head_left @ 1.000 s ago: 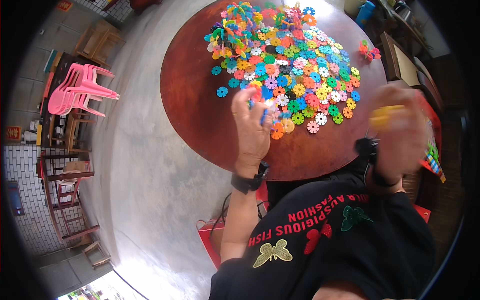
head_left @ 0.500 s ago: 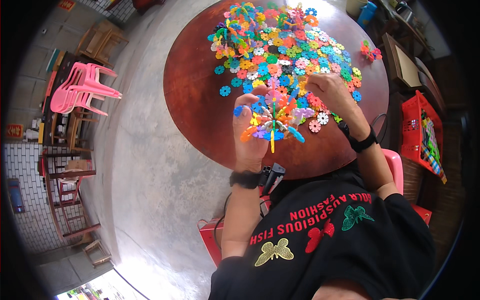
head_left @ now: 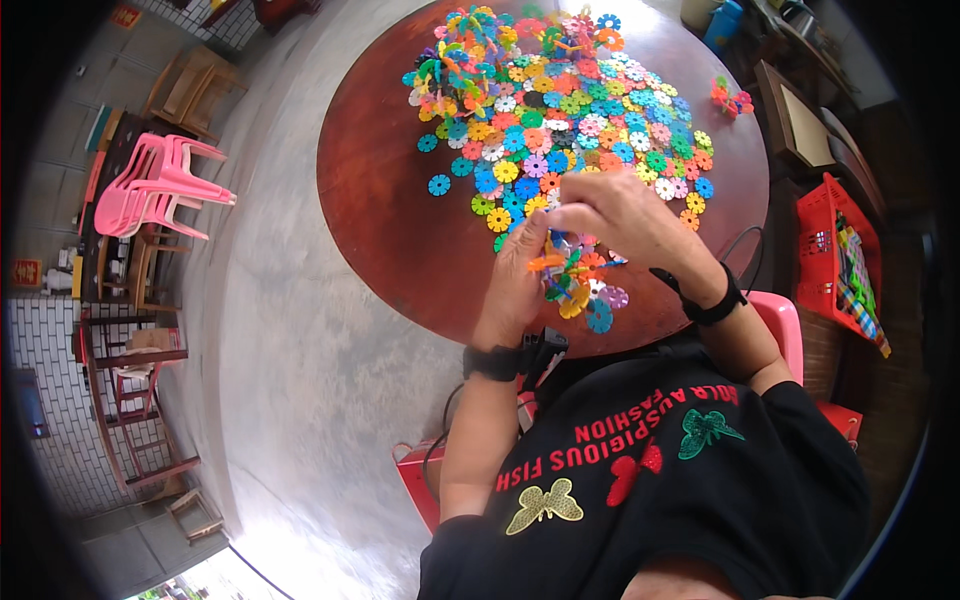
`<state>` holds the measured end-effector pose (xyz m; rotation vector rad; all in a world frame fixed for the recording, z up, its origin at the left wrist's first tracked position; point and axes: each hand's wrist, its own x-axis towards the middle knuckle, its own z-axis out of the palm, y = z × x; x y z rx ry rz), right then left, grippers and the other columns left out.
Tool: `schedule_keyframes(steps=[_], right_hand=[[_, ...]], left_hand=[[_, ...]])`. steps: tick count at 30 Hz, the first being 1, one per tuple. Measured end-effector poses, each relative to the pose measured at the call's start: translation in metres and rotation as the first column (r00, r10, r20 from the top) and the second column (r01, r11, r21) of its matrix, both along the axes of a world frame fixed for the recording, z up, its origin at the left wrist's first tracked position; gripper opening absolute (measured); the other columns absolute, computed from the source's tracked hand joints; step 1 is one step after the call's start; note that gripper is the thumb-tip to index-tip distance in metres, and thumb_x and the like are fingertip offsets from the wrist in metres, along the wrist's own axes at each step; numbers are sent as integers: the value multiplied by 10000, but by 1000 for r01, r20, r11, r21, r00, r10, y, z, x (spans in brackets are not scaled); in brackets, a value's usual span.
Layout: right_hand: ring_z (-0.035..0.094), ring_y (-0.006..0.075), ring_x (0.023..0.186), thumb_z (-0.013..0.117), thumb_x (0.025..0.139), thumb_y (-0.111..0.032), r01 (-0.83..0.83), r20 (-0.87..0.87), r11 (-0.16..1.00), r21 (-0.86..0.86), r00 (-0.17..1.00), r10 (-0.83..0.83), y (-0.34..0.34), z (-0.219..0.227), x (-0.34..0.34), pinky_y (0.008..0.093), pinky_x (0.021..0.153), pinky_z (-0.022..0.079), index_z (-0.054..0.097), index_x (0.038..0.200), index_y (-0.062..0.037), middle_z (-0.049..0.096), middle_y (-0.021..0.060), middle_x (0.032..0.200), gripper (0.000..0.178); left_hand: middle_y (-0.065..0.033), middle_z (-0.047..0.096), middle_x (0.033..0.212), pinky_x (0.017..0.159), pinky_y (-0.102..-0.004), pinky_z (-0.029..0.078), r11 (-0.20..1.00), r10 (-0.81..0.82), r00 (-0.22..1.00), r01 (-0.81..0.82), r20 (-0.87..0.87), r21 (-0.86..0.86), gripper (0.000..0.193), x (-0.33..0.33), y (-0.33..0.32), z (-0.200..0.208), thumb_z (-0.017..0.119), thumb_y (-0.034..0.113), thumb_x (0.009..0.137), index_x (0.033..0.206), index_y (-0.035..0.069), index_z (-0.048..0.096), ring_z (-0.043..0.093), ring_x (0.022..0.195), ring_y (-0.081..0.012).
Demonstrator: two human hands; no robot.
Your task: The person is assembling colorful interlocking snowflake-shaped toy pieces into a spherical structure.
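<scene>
My left hand (head_left: pixel 512 285) is closed on a bunch of interlocking flower discs (head_left: pixel 577 296), slotted together in blue, green, orange, yellow and purple. The bunch hangs just above the near edge of the round table. Against the left fingertips, my right hand (head_left: pixel 632 217) is pinched at the upper part of the bunch; its fingers hide what lies between them. Beyond both hands, many loose flower discs (head_left: pixel 600 125) are spread over the table.
The reddish-brown round table (head_left: pixel 370 160) also bears a large joined cluster (head_left: pixel 462 62) and another cluster (head_left: pixel 590 40) at the back. A small cluster (head_left: pixel 731 100) sits near its right edge. Right of it stands a red basket (head_left: pixel 817 250); pink chairs (head_left: pixel 150 185) are far left.
My right hand has come left and down from the loose discs to my left hand. The left hand has closed further, and the bunch is turned and sits slightly lower.
</scene>
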<state>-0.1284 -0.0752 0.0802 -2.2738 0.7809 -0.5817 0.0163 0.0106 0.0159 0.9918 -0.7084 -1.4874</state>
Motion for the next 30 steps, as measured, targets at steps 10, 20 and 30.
schedule_keyframes(steps=[10,20,30], right_hand=[[579,365,634,613,863,-172,-33,52,990,-140,998,41,-10,-17,-6,437,582,440,580,798,-11,569,179,657,177],[569,372,621,634,877,-277,22,-21,1000,-2,1000,-22,-7,-15,-3,450,566,417,598,778,-6,562,191,640,290],[556,213,513,556,923,-226,-141,201,923,359,977,71,-11,-16,-12,348,481,416,568,758,-15,528,90,569,267]], left_hand=[[-53,582,1076,847,-310,482,999,11,970,2,-243,51,470,-4,0,-9,439,408,989,1267,30,462,583,966,-143],[-54,562,1119,878,-292,488,968,-205,956,167,-210,-185,485,2,0,1,661,382,882,1190,52,485,578,1016,-122],[-78,556,1122,870,-342,528,947,-321,905,315,-278,-69,325,12,8,17,662,209,846,1093,66,507,593,993,-168]])
